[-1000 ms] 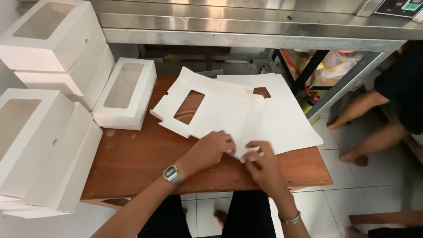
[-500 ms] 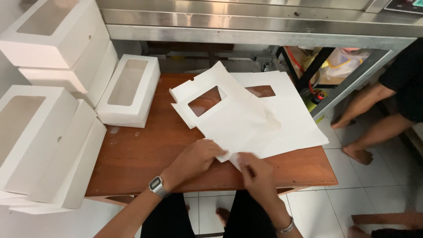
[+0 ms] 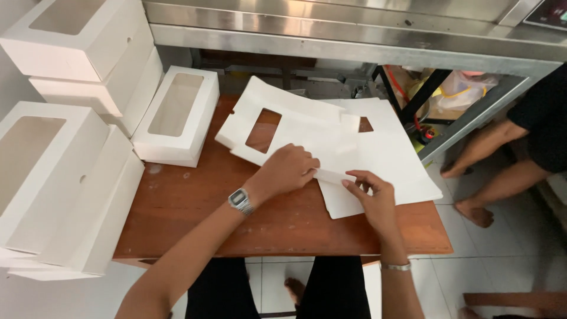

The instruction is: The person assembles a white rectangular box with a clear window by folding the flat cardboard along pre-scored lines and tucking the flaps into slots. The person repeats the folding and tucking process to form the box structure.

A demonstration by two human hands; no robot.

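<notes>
Head view looks down on a wooden tabletop (image 3: 195,212) where a flat white box blank (image 3: 313,142) with a rectangular window cut-out lies on a stack of further flat blanks (image 3: 401,165); the left hand (image 3: 286,171) presses down on the near part of the top blank with fingers curled and closed over the card, and the right hand (image 3: 369,198) pinches a narrow flap at the blank's near edge between thumb and fingertips, the rest of that hand loosely open. Judging by how things lie, this blank is barely begun: it is flat, no wall stands up, and only the near flap is being taken in hand; all the folding of sides and lid seems left to do. Several finished windowed boxes (image 3: 177,118) stand at the left of the tabletop, some stacked, so part of the batch appears done, while the flat stack is unfolded. The top blank's long axis runs from far left to near right, slanted across the tabletop, with the window end pointing away to the far left. A second person's bare legs (image 3: 490,159) show at right.
</notes>
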